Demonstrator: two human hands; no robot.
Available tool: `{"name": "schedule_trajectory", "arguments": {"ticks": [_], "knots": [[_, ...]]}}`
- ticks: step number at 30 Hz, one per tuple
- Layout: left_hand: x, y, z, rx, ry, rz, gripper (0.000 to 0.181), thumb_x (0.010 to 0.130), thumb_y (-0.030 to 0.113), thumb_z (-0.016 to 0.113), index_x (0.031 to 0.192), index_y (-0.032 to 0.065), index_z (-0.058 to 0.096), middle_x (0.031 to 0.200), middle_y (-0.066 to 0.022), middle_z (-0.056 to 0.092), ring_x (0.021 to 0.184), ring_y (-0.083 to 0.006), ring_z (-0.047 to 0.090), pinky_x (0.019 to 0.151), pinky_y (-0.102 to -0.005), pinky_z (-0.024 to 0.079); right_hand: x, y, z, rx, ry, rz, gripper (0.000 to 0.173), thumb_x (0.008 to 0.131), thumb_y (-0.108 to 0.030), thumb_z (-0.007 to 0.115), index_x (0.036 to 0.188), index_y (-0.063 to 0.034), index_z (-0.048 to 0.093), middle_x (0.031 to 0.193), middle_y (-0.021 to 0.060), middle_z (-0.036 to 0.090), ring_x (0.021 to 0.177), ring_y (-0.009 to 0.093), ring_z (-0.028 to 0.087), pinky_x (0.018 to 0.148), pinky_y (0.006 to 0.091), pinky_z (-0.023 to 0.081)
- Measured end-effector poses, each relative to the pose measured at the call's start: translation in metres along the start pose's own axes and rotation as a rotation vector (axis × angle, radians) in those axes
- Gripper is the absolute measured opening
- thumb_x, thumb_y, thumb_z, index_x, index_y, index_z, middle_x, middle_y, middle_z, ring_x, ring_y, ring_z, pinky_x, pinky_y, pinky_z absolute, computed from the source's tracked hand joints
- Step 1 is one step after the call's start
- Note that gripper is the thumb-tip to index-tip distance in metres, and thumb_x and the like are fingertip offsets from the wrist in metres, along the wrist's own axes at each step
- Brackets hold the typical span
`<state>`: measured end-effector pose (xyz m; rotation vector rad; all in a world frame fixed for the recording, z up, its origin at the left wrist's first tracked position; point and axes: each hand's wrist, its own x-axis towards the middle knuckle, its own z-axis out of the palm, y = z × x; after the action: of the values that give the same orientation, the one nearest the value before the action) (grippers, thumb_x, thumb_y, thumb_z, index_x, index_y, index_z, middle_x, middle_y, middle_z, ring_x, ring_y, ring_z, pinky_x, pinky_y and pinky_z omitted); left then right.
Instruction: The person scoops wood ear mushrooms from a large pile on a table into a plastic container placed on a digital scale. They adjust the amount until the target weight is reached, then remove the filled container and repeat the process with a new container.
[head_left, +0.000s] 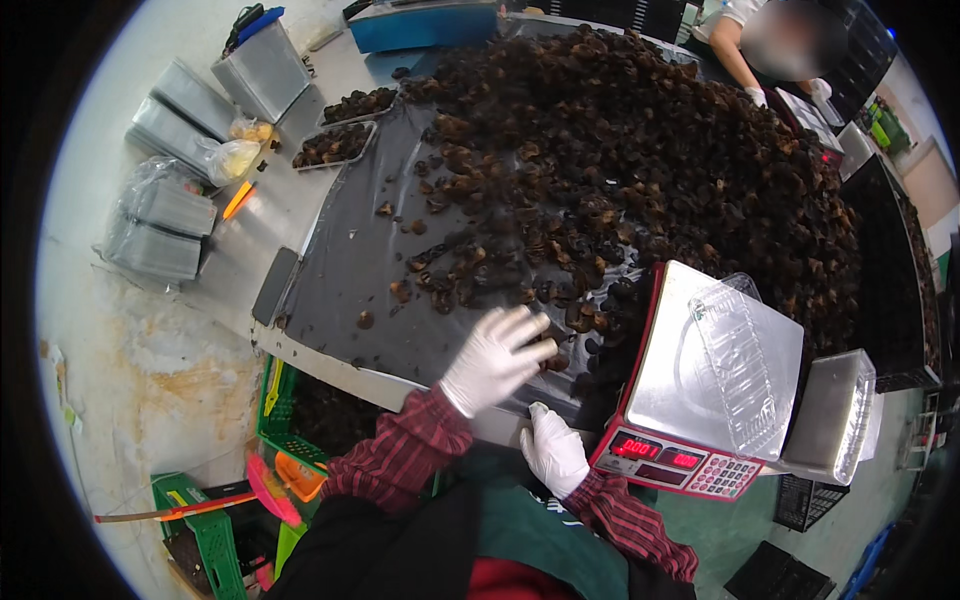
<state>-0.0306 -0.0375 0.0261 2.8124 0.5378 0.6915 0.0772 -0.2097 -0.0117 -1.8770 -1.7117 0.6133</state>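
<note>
My left hand (499, 358), in a white glove, hovers over the front of the dark plastic sheet (330, 300) with its fingers spread and nothing held. Just beyond its fingertips is the near fringe of a large heap of wood ear mushrooms (570, 165). My right hand (556, 451), also gloved, is at the table's front edge beside a red digital scale (679, 465). Its fingers are loosely bent, the thumb stands apart, and nothing shows in them. On the scale's metal pan (667, 360) lies a clear plastic tray (735, 367), apparently empty.
Stacked clear trays (829, 416) stand right of the scale. Two filled trays (334, 145) sit at the far left, near an orange-handled knife (238, 201) and more tray stacks (161, 225). Across the heap, a co-worker's hand (756, 96) is near another scale (810, 120). Green crates (202, 540) stand below left.
</note>
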Motion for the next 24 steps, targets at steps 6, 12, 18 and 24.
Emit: {"name": "schedule_trajectory", "arguments": {"ticks": [6, 12, 18, 24], "knots": [[0.014, -0.069, 0.012, 0.204, 0.196, -0.368, 0.036, 0.078, 0.018, 0.068, 0.113, 0.0132, 0.066, 0.128, -0.0114, 0.055, 0.120, -0.0347, 0.049, 0.101, -0.0440, 0.037, 0.008, -0.006, 0.001, -0.018, -0.070, 0.137, 0.030, 0.084, -0.011, 0.058, 0.112, 0.0000, 0.052, 0.092, 0.0193, 0.061, 0.084, 0.037, 0.061, 0.070, 0.0463, 0.050], [0.005, -0.058, 0.015, 0.043, 0.122, -0.248, 0.016, 0.076, 0.015, 0.069, 0.091, 0.0107, 0.069, 0.097, -0.0028, 0.064, 0.097, -0.0248, 0.058, 0.087, -0.0390, 0.043, 0.007, 0.001, 0.012, -0.035, 0.001, 0.136, 0.022, 0.083, -0.008, 0.056, 0.103, -0.0010, 0.053, 0.085, 0.0170, 0.059, 0.080, 0.035, 0.061, 0.066, 0.0469, 0.049], [0.048, -0.044, 0.007, 0.106, 0.052, -0.195, 0.024, 0.074, 0.017, 0.070, 0.097, 0.0111, 0.069, 0.087, -0.0022, 0.062, 0.085, -0.0234, 0.057, 0.074, -0.0362, 0.044, 0.008, -0.002, 0.007, -0.055, 0.028, 0.129, 0.021, 0.082, -0.009, 0.057, 0.102, -0.0034, 0.054, 0.082, 0.0149, 0.059, 0.076, 0.034, 0.060, 0.063, 0.0466, 0.049], [0.059, -0.056, 0.012, 0.082, 0.003, -0.171, 0.012, 0.074, 0.010, 0.064, 0.086, 0.0098, 0.069, 0.081, -0.0061, 0.063, 0.081, -0.0262, 0.060, 0.073, -0.0385, 0.047, 0.010, -0.005, 0.002, -0.041, 0.048, 0.130, 0.009, 0.082, -0.009, 0.053, 0.087, -0.0026, 0.053, 0.078, 0.0187, 0.063, 0.075, 0.038, 0.064, 0.063, 0.0497, 0.052]]}}
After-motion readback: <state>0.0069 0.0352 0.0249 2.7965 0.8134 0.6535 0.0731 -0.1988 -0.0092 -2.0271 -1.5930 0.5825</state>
